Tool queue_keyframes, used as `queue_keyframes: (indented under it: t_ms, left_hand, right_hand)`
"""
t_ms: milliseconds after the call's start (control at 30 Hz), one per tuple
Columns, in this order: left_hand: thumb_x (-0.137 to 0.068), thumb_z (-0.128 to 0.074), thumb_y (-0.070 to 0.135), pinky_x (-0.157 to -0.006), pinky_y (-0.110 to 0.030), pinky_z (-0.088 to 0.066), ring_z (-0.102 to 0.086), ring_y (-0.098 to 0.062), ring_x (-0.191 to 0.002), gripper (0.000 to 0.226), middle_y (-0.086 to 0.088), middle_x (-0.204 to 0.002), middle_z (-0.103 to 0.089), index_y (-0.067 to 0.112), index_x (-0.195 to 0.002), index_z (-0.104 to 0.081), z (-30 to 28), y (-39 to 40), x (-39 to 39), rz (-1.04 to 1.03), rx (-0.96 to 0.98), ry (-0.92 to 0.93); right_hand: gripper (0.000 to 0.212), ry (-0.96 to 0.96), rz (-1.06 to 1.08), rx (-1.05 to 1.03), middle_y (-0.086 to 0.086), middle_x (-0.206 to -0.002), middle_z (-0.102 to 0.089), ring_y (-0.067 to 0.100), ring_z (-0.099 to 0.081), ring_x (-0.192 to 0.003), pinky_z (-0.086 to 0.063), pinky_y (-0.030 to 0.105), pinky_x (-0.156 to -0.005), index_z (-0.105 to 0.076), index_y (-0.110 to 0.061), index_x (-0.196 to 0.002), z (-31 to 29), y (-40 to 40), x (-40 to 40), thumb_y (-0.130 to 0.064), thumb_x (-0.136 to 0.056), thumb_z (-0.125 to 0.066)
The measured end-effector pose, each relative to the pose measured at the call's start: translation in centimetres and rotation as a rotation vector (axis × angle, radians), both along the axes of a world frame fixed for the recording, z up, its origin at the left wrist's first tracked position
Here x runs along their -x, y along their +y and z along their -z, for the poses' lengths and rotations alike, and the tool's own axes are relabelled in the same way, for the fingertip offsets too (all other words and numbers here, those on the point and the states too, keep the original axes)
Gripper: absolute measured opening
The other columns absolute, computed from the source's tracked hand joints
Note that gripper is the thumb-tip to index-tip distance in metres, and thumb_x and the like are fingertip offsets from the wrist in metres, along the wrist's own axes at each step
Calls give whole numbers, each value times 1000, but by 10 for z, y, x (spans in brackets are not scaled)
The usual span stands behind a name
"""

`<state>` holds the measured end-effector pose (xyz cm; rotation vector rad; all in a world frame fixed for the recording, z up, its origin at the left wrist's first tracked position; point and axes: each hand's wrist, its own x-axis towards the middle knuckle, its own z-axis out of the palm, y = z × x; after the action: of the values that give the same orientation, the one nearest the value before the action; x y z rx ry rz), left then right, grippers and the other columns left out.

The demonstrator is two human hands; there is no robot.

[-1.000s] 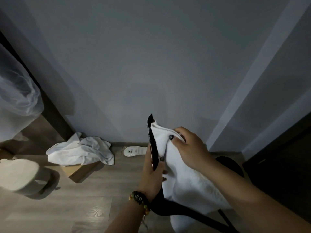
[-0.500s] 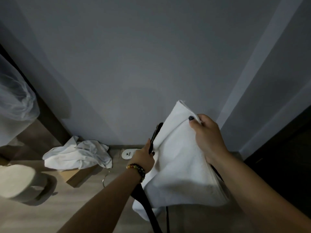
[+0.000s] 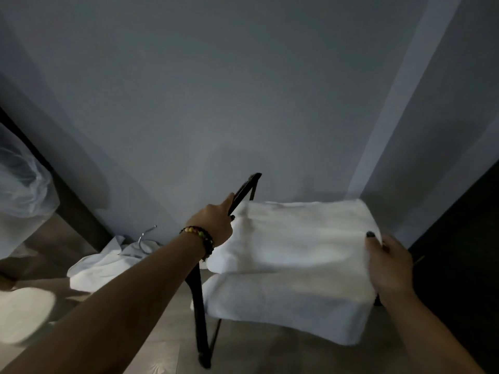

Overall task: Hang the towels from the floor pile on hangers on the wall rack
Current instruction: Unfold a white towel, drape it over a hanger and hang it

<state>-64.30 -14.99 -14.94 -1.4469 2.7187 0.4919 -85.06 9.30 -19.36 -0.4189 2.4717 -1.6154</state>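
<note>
- The white towel [image 3: 291, 255] is draped over a dark hanger [image 3: 199, 306], held up in front of the person at about waist level, above the wooden floor [image 3: 270, 354]. It lies folded over the hanger's bar, with one layer on top and a second hanging below.
- The left hand [image 3: 213, 225] has its grip closed round the hanger's upper arm, near the towel's left edge; a beaded bracelet [image 3: 201, 238] sits on that wrist.
- The right hand [image 3: 388, 265] pinches the towel's right edge, thumb on top and fingers curled under; I cannot tell whether it also holds the hanger's far end, which is hidden.
- Judged from this, the step in hand is spreading and evening the towel on the hanger, before it goes to the rack.
- The next move likely calls for both edges to sit level so the cloth will not slide off, then for finding the hanger's hook, which does not show here, and lifting it to the wall rack, which is out of view.
- Further out, the floor pile [image 3: 108, 263] of white towels lies near the wall [image 3: 243, 90] at left, so more work remains. A metal hook [image 3: 147, 234] of another hanger sticks up from it.
- A pale blurred shape [image 3: 24, 311] fills the lower left; what it is I cannot say.
</note>
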Motion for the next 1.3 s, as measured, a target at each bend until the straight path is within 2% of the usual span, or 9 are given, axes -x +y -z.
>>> queue_keyframes:
  t_ms: [200,267,333,433,600,800,1033,1200,1300]
  left_hand:
    - [-97,-39,27,-49,-26,-42,-49,-11,-58,62,5,-72,-43,42,-150,-10,-57,21,24,247,247,-128]
    - [-97,-39,26,-50,-27,-42,-48,-12,-58,63,6,-71,-41,42,-150,-10,-70,28,26,289,303,-157]
    - [-96,-40,24,-50,-27,-41,-46,-12,-57,65,6,-71,-41,43,-149,-8,-78,35,27,311,345,-177]
    - [-97,-40,25,-48,-26,-36,-42,-11,-56,65,8,-69,-39,45,-149,-6,-83,46,27,338,380,-188]
    - [-97,-40,23,-46,-24,-35,-44,-10,-55,66,7,-69,-41,43,-150,-6,-87,51,22,320,405,-183]
    - [-98,-38,25,-55,-28,-43,-47,-13,-60,63,8,-70,-39,43,-150,-8,-84,52,16,285,338,-161]
    - [-97,-39,29,-54,-27,-44,-47,-12,-61,63,9,-71,-38,47,-149,-7,-82,53,12,298,311,-141]
    - [-99,-40,32,-50,-24,-39,-46,-9,-60,61,9,-71,-38,46,-150,-8,-85,60,16,377,303,-100]
    - [-100,-38,34,-50,-25,-41,-46,-9,-59,58,9,-71,-39,48,-149,-11,-87,64,17,428,321,-100]
  right_hand:
    - [35,-170,-177,-477,22,-105,-62,41,-58,-100,-47,43,-87,-62,1,-107,65,9,-3,-29,-93,-51]
    - [34,-31,-285,-436,21,-103,-59,43,-56,-103,-45,43,-85,-62,-2,-96,57,-2,-10,-33,-81,-58]
    - [36,168,-304,-248,19,-114,-56,38,-54,-107,-47,48,-89,-58,-1,-110,39,-18,-17,-20,-80,-65]
    - [31,474,-453,59,1,-112,-56,18,-57,-101,-52,38,-84,-58,-9,-112,-5,-47,-37,-27,-86,-57]
    - [34,619,-662,-31,-5,-105,-54,10,-55,-92,-51,25,-77,-56,-18,-106,-32,-82,-68,-46,-86,-59]
    - [12,686,-541,-73,4,-95,-57,17,-57,-81,-51,27,-66,-58,-8,-94,-28,-94,-80,-18,-91,-61]
    - [23,-104,-654,76,-5,-59,-49,8,-42,-54,-34,26,-56,-61,-4,-79,-51,-87,-46,-21,-94,-54]
    - [24,17,-544,41,-3,-58,-50,10,-44,-55,-34,13,-49,-58,-6,-72,-39,-69,-42,-20,-92,-59]
    - [27,-11,-541,47,11,-60,-51,16,-45,-57,-36,25,-56,-58,1,-72,-41,-64,-41,-20,-88,-59]
